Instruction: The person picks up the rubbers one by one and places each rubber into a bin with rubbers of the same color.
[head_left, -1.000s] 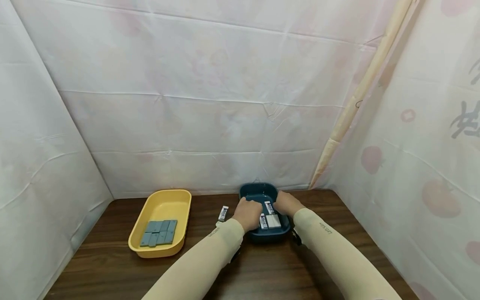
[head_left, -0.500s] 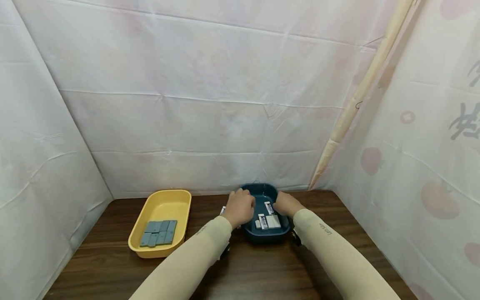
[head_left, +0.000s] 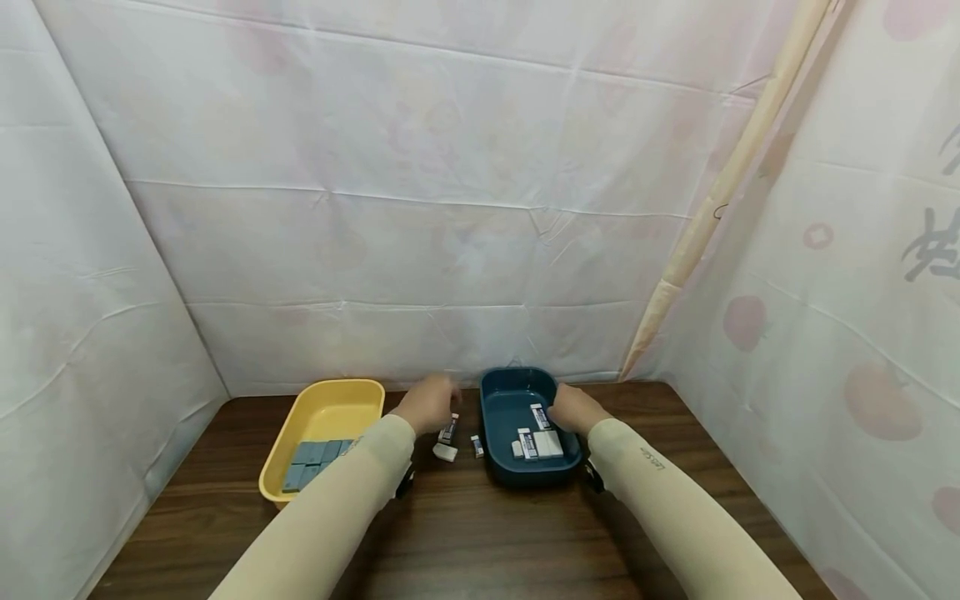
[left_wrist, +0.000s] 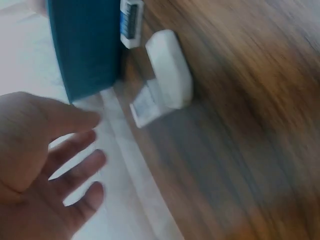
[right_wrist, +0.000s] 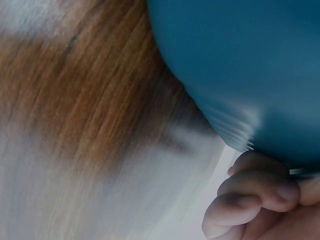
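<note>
My left hand (head_left: 427, 404) is above the table between the two bins, holding nothing; in the left wrist view its fingers (left_wrist: 80, 170) are apart and loosely bent. Near it on the wood lie a sleeved eraser (head_left: 448, 429), a plain white eraser (head_left: 445, 452) and a small sleeved eraser (head_left: 477, 447). My right hand (head_left: 576, 408) grips the right rim of the dark blue bin (head_left: 517, 478), its fingers curled in the right wrist view. Inside that bin are sleeved erasers (head_left: 540, 417) and white blocks (head_left: 548, 444).
A yellow bin (head_left: 330, 392) stands at the left with several grey-blue blocks (head_left: 307, 458) in it, partly hidden by the left sleeve. White patterned sheets (head_left: 420, 250) enclose the back and sides of the wooden table (head_left: 487, 533).
My left hand has moved left, out of the blue bin and past its left side, uncovering the erasers on the table. The right hand has stayed at the bin's rim.
</note>
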